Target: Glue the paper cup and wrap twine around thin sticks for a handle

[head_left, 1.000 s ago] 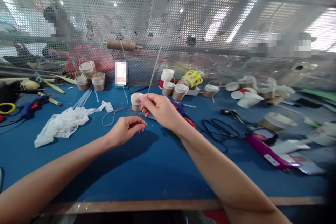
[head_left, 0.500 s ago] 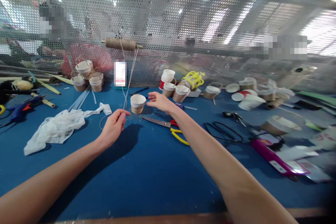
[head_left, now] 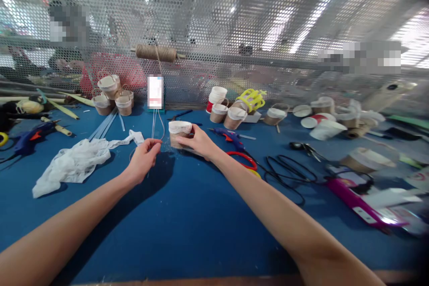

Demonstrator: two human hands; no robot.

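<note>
A small cup point(head_left: 180, 128) wrapped in brown twine, with a white lace rim, stands on the blue table in front of me. My right hand point(head_left: 197, 141) is closed around its right side, thumb in front. To the left of the cup, my left hand point(head_left: 145, 159) pinches strands of twine point(head_left: 154, 124). The pinched ends are too thin to make out clearly. Behind them hangs a twine spool point(head_left: 156, 52) on the mesh panel. Scissors with a red and a yellow handle point(head_left: 244, 157) lie partly hidden under my right forearm.
White lace point(head_left: 75, 161) lies left, near a blue glue gun point(head_left: 28, 139). Another glue gun point(head_left: 231, 137) is right of the cup. Finished-looking cups point(head_left: 235, 117) stand along the back. A black cable point(head_left: 290, 170) and a purple power strip point(head_left: 355, 205) lie right.
My right hand has come down from beside the cup and taken hold of it. The twine strands have swung left, and the scissors are now more covered by my right arm.
</note>
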